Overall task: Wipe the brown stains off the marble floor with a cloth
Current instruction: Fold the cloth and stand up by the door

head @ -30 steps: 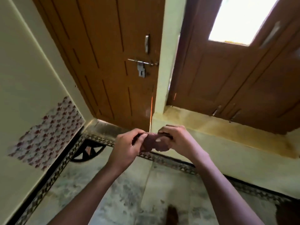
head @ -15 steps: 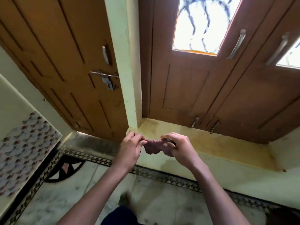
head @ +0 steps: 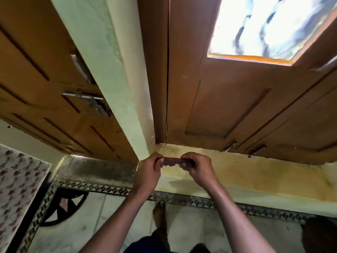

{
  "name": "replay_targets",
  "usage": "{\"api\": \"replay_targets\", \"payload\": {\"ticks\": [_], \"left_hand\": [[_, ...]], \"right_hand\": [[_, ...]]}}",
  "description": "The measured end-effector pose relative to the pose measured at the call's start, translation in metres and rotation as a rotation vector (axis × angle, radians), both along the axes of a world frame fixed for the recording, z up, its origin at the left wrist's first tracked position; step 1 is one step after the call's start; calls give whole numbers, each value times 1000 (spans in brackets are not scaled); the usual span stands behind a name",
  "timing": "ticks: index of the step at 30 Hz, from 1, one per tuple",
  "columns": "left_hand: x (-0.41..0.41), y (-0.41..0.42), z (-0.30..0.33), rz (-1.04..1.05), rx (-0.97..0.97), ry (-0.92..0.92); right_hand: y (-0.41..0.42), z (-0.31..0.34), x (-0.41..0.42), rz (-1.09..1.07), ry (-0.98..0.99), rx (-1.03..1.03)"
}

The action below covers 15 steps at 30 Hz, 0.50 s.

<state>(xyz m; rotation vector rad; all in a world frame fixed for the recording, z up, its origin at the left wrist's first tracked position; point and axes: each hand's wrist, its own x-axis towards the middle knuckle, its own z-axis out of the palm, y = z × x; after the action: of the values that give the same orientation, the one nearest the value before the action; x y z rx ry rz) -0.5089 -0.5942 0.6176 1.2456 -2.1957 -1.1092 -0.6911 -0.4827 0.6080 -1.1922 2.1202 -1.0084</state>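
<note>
A small reddish-brown cloth (head: 171, 161) is stretched between my two hands at chest height, in front of a yellow ledge. My left hand (head: 148, 172) pinches its left end and my right hand (head: 196, 168) grips its right end, which is partly hidden in the fingers. The marble floor (head: 191, 227) lies below, white with grey veins. A bare foot (head: 160, 216) stands on it. A dark brown patch (head: 319, 234) shows at the lower right edge of the floor.
A wooden door (head: 45, 88) with a metal latch (head: 85, 97) is at the left, a pale green pillar (head: 118, 79) in the middle, wooden shutters with a bright pane (head: 273, 24) at the right. A patterned border strip (head: 200, 199) runs along the yellow ledge (head: 255, 176).
The camera has tilted up and swung right, so less floor shows. My hands have drawn apart, pulling the bunched cloth out into a flat strip.
</note>
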Motion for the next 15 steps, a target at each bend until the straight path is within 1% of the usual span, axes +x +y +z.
{"api": "replay_targets", "payload": {"ticks": [3,5,6,8,10,12,15], "left_hand": [[-15,-30,-27,-15,-103,4],[-16,-37,-59,-24,-115,-52],[-15,-39,-81,-32,-81,-97],[-3,-36,-123,-58,-10,-211],[11,-33,-169,-83,-34,-318],[22,-29,-202,-123,-45,-344],[16,-30,-210,-220,-14,-324]], "right_hand": [[-38,-31,-6,-33,293,31],[-53,-56,-6,-17,370,109],[-58,-72,-7,21,359,164],[-59,-100,-6,184,297,361],[-53,-127,-6,329,245,548],[-45,-148,-5,353,260,563],[-47,-166,-3,328,255,514]]}}
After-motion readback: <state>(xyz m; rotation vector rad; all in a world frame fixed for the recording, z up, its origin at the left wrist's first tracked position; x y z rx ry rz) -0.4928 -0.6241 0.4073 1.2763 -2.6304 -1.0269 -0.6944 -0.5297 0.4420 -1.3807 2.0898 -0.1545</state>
